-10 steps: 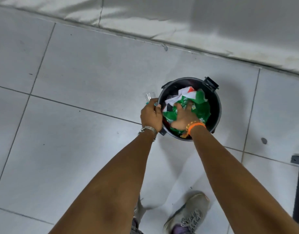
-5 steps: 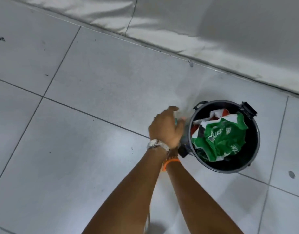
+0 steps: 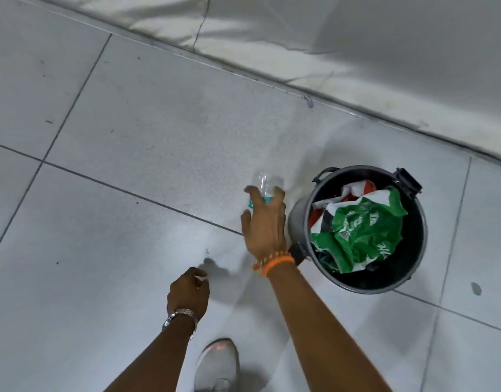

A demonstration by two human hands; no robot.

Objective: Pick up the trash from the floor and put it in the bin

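Note:
A black round bin (image 3: 298, 222) stands on the grey tiled floor, stuffed with crumpled green, white and red wrappers (image 3: 365, 233). Just left of it a clear plastic bottle (image 3: 264, 185) with a teal label lies on the floor. My right hand (image 3: 265, 224), with an orange band at the wrist, hovers over the bottle, and its spread fingers straddle it. Whether they grip it I cannot tell. My left hand (image 3: 188, 292), wearing a metal watch, hangs lower and nearer to me with its fingers curled in; a small white speck shows at the fingertips.
A pale wall base (image 3: 357, 80) runs diagonally behind the bin. My grey shoe (image 3: 216, 366) stands at the bottom centre. A dark spot (image 3: 476, 288) marks the tile right of the bin. Open tiled floor spreads to the left.
My right hand came out of the bin and reached left over the bottle. My left hand left the bin's rim and drew back toward me. The view shifted left.

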